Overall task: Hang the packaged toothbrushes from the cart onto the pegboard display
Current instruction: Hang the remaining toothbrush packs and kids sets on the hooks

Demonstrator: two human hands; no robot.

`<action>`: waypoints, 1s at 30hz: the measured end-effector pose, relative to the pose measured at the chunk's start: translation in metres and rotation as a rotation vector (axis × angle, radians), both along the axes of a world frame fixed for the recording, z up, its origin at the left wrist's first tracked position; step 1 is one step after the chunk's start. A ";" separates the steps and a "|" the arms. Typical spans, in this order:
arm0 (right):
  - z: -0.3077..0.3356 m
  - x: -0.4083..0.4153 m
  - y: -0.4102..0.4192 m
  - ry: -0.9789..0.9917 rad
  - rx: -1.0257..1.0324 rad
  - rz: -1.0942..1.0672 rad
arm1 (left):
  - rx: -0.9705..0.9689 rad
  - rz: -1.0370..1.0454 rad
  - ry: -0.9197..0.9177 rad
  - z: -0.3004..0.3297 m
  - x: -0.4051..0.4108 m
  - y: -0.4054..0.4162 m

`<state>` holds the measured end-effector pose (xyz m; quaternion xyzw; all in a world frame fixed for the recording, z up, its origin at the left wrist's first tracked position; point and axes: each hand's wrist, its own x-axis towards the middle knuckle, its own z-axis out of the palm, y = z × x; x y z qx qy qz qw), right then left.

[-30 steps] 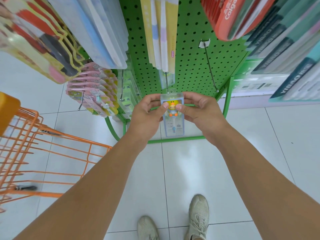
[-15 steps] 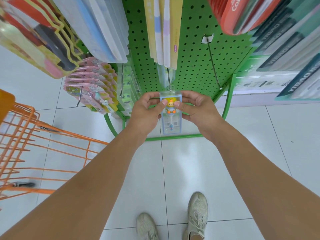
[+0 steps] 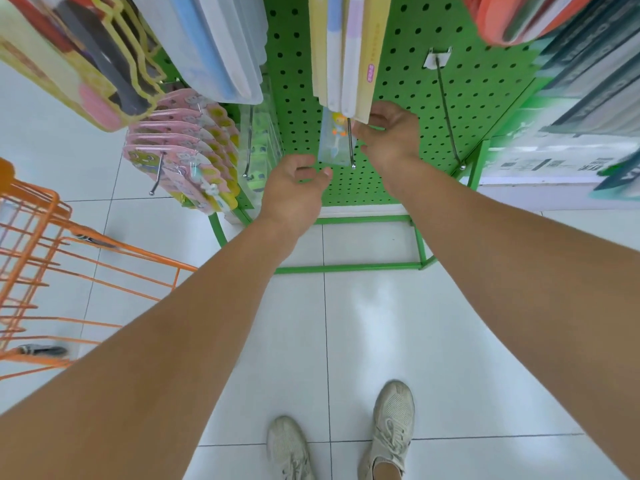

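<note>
That little toothbrush pack (image 3: 333, 140) is a clear plastic blister with a cartoon figure on the brush. It sits on the peg hook (image 3: 351, 147) just left of your right hand (image 3: 389, 140) and a bit above your left hand (image 3: 294, 192), tucked under the bottom edge of the tall yellow cards (image 3: 346, 53).

My guess on handling: it's super light, the shell is stiff-ish but will dent if you squeeze, and the glossy faces are slippery. So pinch it by the side edges near the top, close to the hang hole. That's where you get control for threading it on the hook. Holding low would let it swing.

Your right hand is up at the top of the pack, thumb and fingers curled in near it, but I honestly can't tell whether it's pinching the pack or just the hook. Your left hand is off it, fingers loosely curled, holding nothing.

Further out from your left hand there's the pink carded stuff (image 3: 180, 161) on its own pegs, then the orange cart (image 3: 45, 258). Off your right there's a bare hook (image 3: 446, 109) on the green pegboard (image 3: 408, 98).
</note>
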<state>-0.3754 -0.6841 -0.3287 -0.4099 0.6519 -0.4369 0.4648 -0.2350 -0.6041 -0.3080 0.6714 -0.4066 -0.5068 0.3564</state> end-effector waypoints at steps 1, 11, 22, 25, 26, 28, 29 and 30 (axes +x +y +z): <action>-0.004 0.001 0.001 0.010 0.021 -0.031 | -0.007 -0.006 -0.001 0.001 0.002 0.003; 0.128 0.067 0.186 -0.095 0.532 0.278 | 0.040 0.174 0.194 0.154 0.087 0.100; 0.287 0.349 0.180 0.091 0.069 0.919 | 0.187 0.630 -0.124 0.259 0.391 0.224; 0.247 0.426 0.169 0.443 0.084 1.093 | 0.324 0.451 -0.272 0.236 0.457 0.229; 0.231 0.445 0.163 0.587 0.100 1.127 | 0.343 0.378 -0.303 0.227 0.476 0.227; 0.202 0.475 0.150 0.770 0.148 1.102 | 0.345 0.255 -0.373 0.212 0.512 0.217; 0.190 0.486 0.142 0.825 0.175 1.044 | 0.346 0.197 -0.426 0.204 0.528 0.209; 0.177 0.494 0.133 0.885 0.186 0.988 | 0.352 0.136 -0.481 0.196 0.541 0.199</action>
